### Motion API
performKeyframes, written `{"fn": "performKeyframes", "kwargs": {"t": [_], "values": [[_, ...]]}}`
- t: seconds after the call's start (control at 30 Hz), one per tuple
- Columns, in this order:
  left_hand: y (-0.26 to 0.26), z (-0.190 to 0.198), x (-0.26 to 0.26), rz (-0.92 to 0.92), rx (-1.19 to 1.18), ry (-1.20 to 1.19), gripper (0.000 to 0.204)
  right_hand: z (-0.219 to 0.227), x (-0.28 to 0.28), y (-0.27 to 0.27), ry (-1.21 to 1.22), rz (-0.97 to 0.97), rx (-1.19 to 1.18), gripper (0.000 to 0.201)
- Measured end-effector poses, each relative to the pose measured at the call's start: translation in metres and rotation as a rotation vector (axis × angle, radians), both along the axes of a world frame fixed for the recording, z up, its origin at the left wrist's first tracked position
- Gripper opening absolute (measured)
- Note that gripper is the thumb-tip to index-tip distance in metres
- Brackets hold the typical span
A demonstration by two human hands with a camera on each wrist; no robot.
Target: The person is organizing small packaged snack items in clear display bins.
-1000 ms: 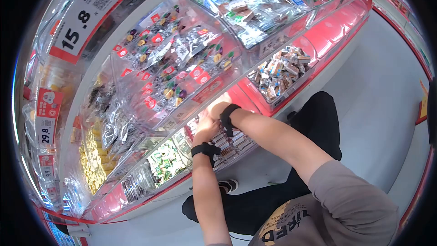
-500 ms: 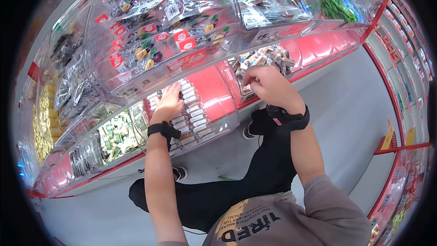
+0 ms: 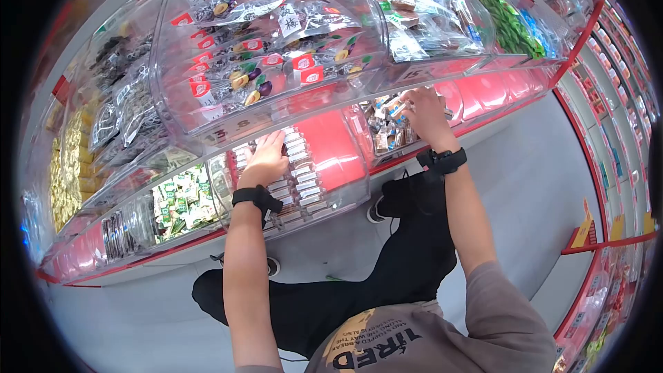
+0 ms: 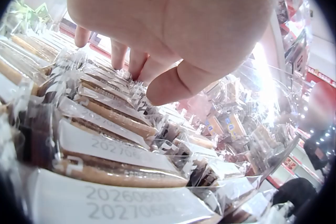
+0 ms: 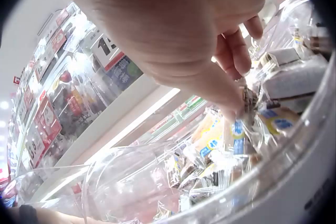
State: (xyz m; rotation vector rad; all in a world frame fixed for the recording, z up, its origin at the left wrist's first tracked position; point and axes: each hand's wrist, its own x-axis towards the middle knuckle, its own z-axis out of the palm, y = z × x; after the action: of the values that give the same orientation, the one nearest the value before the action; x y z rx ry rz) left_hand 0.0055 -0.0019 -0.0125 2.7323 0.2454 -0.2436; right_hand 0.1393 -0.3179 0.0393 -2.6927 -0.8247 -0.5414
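In the head view my left hand (image 3: 266, 162) lies over rows of wrapped bars (image 3: 304, 181) in a clear lower bin. The left wrist view shows that hand (image 4: 173, 24) above the bars (image 4: 121, 174), fingertips down among them and thumb apart; nothing is visibly gripped. My right hand (image 3: 426, 119) is in the neighbouring bin, over loosely piled wrapped snacks (image 3: 388, 131). In the right wrist view the thumb and fingers of that hand (image 5: 178, 29) close on the wrapper of a snack (image 5: 249, 103); the palm partly hides the contact.
Above the lower bins, a clear-fronted shelf holds bagged plums (image 3: 235, 76) and other packets (image 3: 414, 17). Green-wrapped sweets (image 3: 183, 200) sit left of the bars. A red bin floor (image 3: 335, 155) shows between the two piles. My knees are below the shelf front.
My right hand has gone from beside my left hand across to the snack bin on the right, and further in among the snacks. My left hand now lies flatter over the bars.
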Motion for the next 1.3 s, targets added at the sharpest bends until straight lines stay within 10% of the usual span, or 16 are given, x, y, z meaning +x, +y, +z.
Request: {"fn": "performKeyframes", "kwargs": {"t": [0.2,0.4,0.63,0.9,1.3], "values": [[0.001,-0.003,0.000,0.003,0.007,-0.003,0.059,0.010,-0.002,-0.002,0.241,0.040,-0.010,0.017],[0.000,-0.002,0.001,0.022,-0.015,0.015,0.060,0.042,-0.051,0.013,-0.036,0.025,0.080,0.019],[0.000,-0.002,-0.001,0.017,0.013,0.014,0.060,0.072,-0.138,0.065,0.237,0.569,0.018,0.030],[0.001,-0.004,0.006,0.023,0.007,0.069,0.058,0.028,-0.126,0.172,0.283,0.147,-0.128,0.028],[-0.003,0.000,0.003,0.000,0.053,0.056,0.076,-0.045,-0.041,0.223,0.193,0.053,-0.264,0.025]]}}
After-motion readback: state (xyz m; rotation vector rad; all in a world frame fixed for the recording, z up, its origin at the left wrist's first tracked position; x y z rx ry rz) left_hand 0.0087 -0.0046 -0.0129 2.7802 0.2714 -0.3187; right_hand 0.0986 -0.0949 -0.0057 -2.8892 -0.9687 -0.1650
